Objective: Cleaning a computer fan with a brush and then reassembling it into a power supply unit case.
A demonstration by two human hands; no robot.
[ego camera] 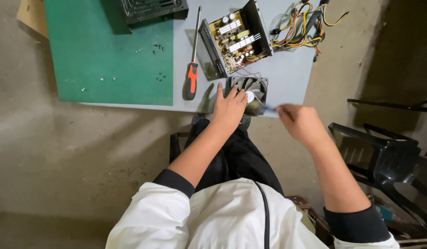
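A bare concrete floor (75, 152) surrounds a grey table (287, 74), seen from above, with a black plastic chair (384, 157) off to the person's right. A green mat (112, 50) covers the table's left part, well left of both hands. Beyond the hands, further up the table, lies an opened power supply (234, 41), its circuit board exposed and its mesh cover tilted out to the left. A bundle of yellow, red and black cables (301, 32) trails from it to the upper right. A black metal grille (151, 8) sits at the far edge of the mat.

The fan (255, 94), black-framed with a pale hub, stands at the table's near edge, joined to the power supply by thin wires. The left hand (229, 108) rests on the fan's left side, fingers spread flat over the frame and blades, steadying it rather than clasping it. The right hand (301, 121) hovers just right of the fan, fingers pinched closed on a thin tool (270, 109) whose tip points at the fan's edge; the tool is too blurred to tell its kind.

Just left of the left hand lies a screwdriver (192, 69) with an orange and black handle. Small screws (158, 47) are scattered over the mat.
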